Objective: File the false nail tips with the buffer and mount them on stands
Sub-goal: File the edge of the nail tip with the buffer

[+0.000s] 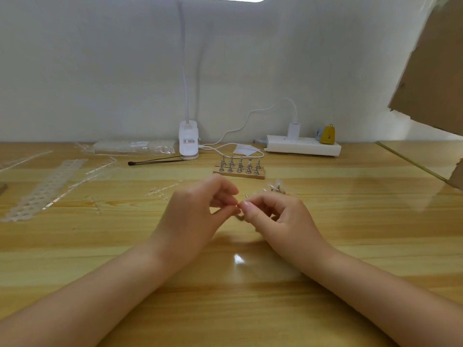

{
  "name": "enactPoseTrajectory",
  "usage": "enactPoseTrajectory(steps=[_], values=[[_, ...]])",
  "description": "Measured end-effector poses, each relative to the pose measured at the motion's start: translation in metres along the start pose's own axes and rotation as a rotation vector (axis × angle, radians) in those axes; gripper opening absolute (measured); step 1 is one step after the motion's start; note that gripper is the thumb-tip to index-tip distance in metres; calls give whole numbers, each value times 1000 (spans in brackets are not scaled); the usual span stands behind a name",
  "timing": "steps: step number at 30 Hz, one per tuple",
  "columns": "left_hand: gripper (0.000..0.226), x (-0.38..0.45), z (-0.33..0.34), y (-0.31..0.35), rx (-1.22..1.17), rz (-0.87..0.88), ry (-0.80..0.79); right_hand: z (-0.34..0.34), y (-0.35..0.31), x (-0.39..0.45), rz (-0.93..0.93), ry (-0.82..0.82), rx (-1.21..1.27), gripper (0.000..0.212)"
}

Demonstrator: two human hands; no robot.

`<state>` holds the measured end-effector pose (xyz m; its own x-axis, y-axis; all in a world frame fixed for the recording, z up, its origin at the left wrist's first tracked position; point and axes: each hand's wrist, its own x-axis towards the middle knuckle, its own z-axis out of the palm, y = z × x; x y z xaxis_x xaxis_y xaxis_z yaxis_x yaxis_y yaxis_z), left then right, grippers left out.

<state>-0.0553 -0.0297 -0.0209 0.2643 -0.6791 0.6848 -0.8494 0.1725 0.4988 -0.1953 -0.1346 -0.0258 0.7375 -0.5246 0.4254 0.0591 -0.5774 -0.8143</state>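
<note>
Head view: left hand point(198, 211) and right hand point(278, 216) fingers pinch together — whatever they hold is hidden.

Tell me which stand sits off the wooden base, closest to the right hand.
The lone stand on the table just beyond the right hand, with a clear tip on it. The others stand in two rows on the wooden base.
</note>
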Motion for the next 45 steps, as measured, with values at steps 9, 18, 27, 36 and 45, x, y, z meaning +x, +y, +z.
enactPoseTrajectory(steps=[9, 18, 27, 36, 45], values=[[25, -4, 2, -7, 195, 233, -5, 2, 4, 3, 131, -85, 48, 13], [16, -4, 2, -8, 226, 396, 20, -3, 1, 4, 224, -99, 146, 7], [20, -6, 3, -11, 205, 349, 8, -5, -1, 6, 266, -98, 207, 8], [42, -5, 3, -11, 345, 242, -38, -4, 2, 7, 300, -63, 270, 4], [46, 5, -1, -38, 400, -255, -161, -5, 8, 10, 338, 2, 298, 5]])
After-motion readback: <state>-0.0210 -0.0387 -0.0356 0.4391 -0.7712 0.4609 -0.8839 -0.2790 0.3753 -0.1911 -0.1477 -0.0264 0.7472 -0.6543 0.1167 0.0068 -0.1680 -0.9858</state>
